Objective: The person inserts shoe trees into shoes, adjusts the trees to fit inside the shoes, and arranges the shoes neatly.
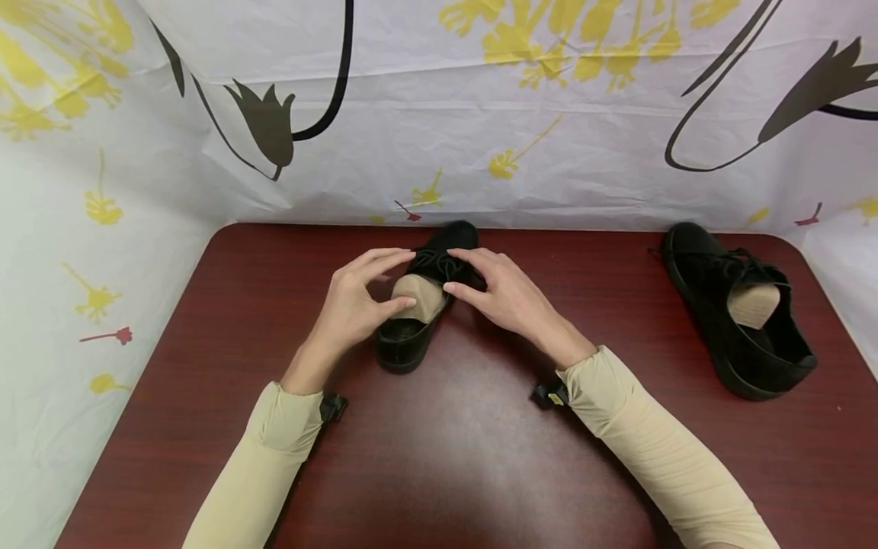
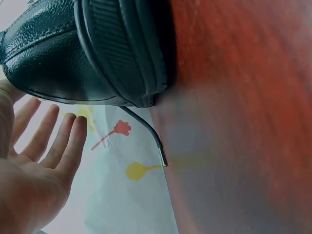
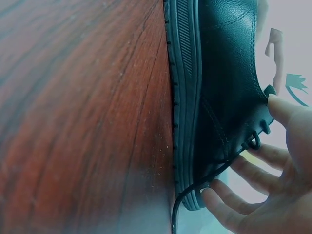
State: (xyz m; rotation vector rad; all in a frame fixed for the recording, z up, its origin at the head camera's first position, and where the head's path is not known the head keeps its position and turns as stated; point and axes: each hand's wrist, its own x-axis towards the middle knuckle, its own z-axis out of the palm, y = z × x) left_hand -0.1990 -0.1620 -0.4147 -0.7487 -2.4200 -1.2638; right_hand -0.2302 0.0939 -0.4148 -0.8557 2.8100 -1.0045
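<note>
A black lace-up shoe (image 1: pixel 403 355) stands on the table, toe pointing away, with beige stuffing (image 1: pixel 430 296) inside its opening. Its black laces (image 1: pixel 446 264) cross the upper; in the left wrist view a loose lace end (image 2: pixel 150 129) hangs down past the sole. On the shoe's left side is my left hand (image 1: pixel 351 301), fingers extended and thumb over the opening. From the right, my right hand (image 1: pixel 513 291) reaches over the laces; in the right wrist view its thumb (image 3: pixel 279 106) touches the shoe's top edge and its fingers are loosely bent near the lace.
A second black shoe (image 1: pixel 720 335), also with beige stuffing (image 1: pixel 753 305), stands at the right of the dark red table (image 1: pixel 480 457). Behind the table and along its sides hangs a white sheet (image 1: pixel 411 137) printed with flowers.
</note>
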